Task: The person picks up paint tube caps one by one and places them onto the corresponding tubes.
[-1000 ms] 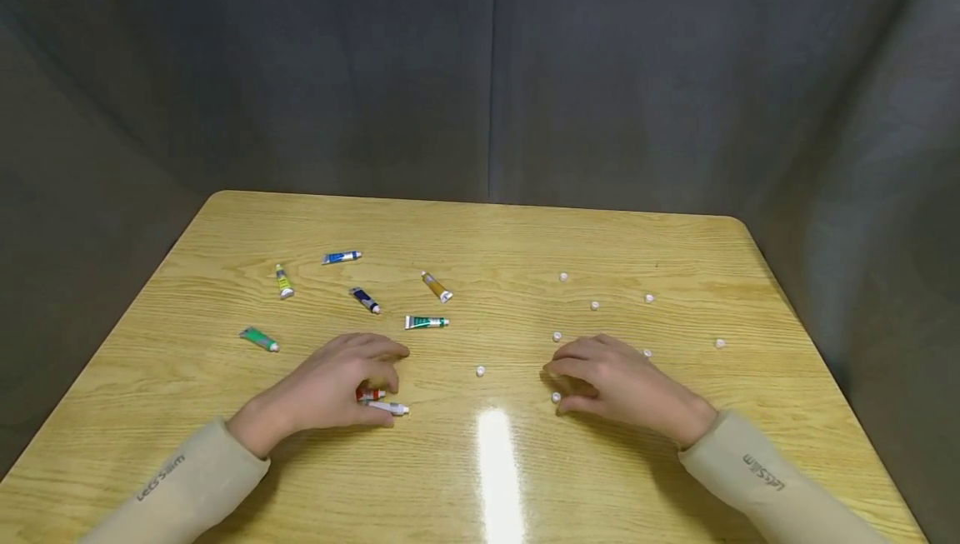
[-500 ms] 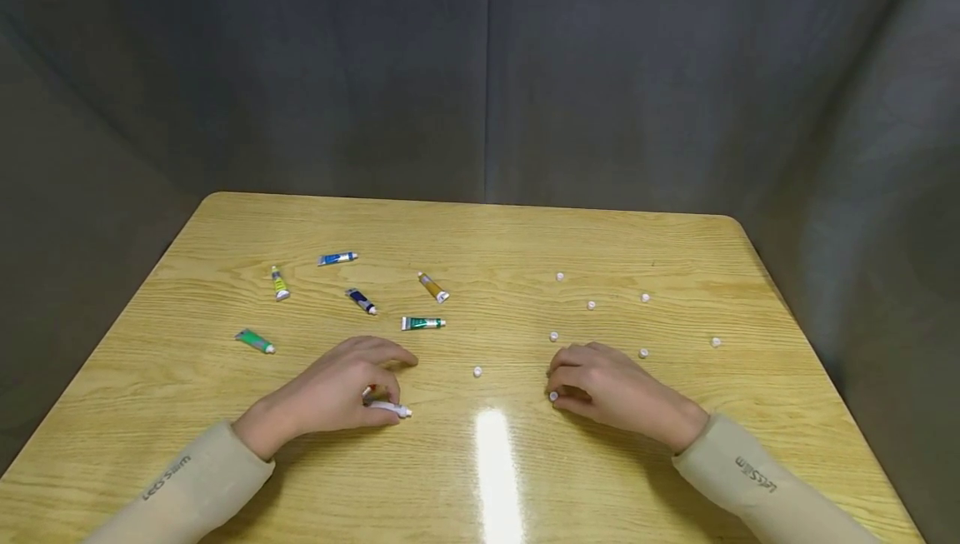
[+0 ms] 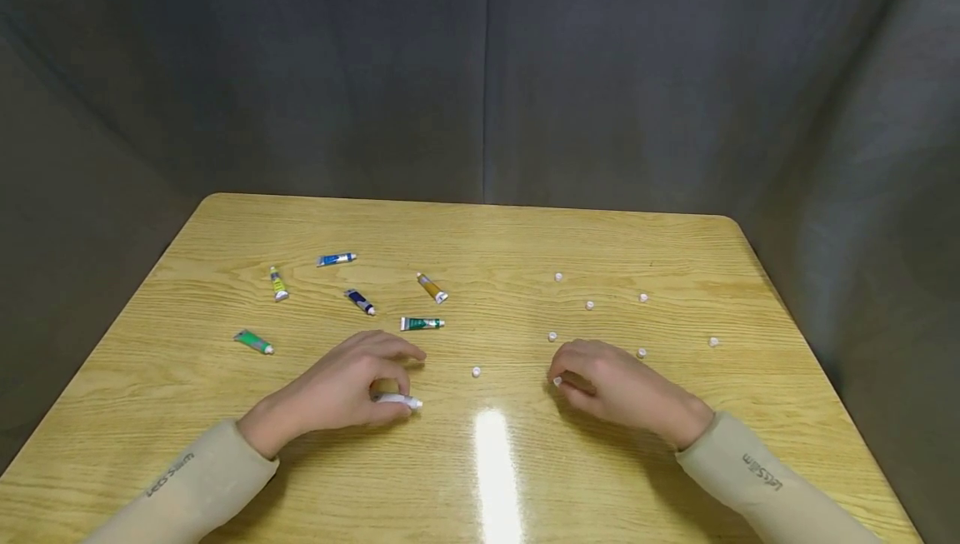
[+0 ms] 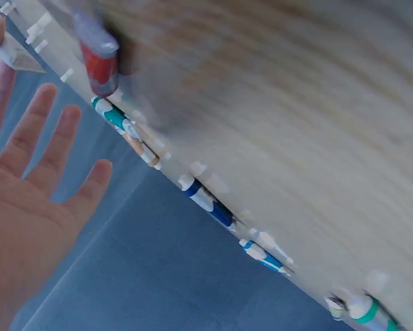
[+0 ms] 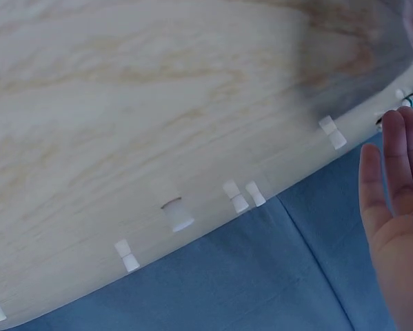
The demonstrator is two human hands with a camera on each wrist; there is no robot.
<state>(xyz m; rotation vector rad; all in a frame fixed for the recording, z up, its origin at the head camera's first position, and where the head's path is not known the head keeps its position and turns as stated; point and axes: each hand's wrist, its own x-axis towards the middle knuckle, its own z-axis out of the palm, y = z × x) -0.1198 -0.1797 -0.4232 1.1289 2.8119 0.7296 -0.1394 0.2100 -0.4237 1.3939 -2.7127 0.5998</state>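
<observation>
My left hand [image 3: 345,381] pinches a small white paint tube [image 3: 397,399] between thumb and index finger, its capped-looking white end pointing right. The other fingers stretch out loosely; in the left wrist view the tube [image 4: 18,56] shows at the fingertips. A red paint tube [image 4: 99,65] lies on the table by this hand and is hidden behind it in the head view. On the right, my right hand [image 3: 622,390] pinches a small white cap [image 3: 557,381] at thumb and index tip. A loose white cap [image 3: 476,371] lies between the hands.
Beyond the left hand lie paint tubes: light green [image 3: 253,341], yellow [image 3: 278,284], blue [image 3: 337,259], dark blue [image 3: 360,301], ochre [image 3: 432,287] and dark green [image 3: 422,323]. Several white caps, one nearest the right hand [image 3: 552,336], are scattered on the wooden table [image 3: 300,494]. A grey curtain [image 3: 480,69] hangs behind.
The left thumb and index finger have closed on the white tube and carried it slightly right. The right fingers have taken hold of the near cap, which has moved up from its spot.
</observation>
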